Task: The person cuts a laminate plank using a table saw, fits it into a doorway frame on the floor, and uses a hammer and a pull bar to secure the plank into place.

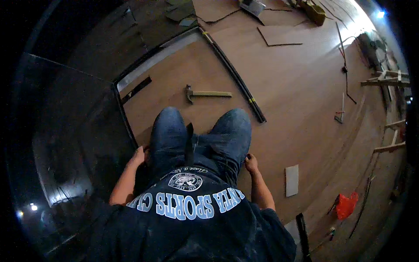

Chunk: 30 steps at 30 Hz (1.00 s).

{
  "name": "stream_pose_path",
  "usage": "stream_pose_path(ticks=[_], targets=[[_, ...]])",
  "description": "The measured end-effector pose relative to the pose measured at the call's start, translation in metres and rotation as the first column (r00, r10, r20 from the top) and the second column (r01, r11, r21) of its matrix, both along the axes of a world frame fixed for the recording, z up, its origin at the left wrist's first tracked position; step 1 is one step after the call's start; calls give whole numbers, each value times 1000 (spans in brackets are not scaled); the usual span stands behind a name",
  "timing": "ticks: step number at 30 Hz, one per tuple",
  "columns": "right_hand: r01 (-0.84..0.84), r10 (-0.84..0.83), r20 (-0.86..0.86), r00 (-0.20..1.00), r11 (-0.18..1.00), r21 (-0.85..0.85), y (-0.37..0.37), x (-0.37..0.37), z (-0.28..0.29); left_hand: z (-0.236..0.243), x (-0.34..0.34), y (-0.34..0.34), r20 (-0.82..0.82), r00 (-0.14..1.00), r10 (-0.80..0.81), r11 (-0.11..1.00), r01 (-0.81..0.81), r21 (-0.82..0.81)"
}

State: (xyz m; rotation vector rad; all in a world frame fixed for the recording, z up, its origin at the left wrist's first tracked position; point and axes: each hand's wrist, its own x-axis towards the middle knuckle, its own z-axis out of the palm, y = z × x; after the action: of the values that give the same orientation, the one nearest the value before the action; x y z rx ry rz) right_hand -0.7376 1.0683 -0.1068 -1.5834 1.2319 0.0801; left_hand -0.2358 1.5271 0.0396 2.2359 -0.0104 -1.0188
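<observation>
My left hand [140, 155] is down beside my left thigh, close to a thin black strip [127, 121] along the edge of a brown board. Most of its fingers are hidden by the leg. My right hand [251, 163] rests against the outside of my right thigh with its fingers curled in; what they hold, if anything, does not show. Both knees are bent in blue jeans [232, 127]. In front of them a claw hammer [208, 94] with a pale handle lies on the board, apart from both hands.
Long black bars [233, 72] lie ahead on the right. A short black piece [136, 90] is at the left. A white rectangular piece [292, 180] and a red plastic bag [346, 205] lie to my right. Wooden frames [388, 81] stand at the far right.
</observation>
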Motion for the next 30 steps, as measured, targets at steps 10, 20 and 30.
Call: stream_pose_path(ticks=[10,20,30], targets=[[56,-61,-25,998,986,-156,-64,-50,37,7,-75,19,19,948,-318,908,299,293],[69,28,174,984,846,-528,-183,88,125,-33,-22,-88,185,964,-190,975,207,-79],[-687,667,-261,697,520,-507,-140,339,93,-83,132,-166,436,895,-96,995,73,68]])
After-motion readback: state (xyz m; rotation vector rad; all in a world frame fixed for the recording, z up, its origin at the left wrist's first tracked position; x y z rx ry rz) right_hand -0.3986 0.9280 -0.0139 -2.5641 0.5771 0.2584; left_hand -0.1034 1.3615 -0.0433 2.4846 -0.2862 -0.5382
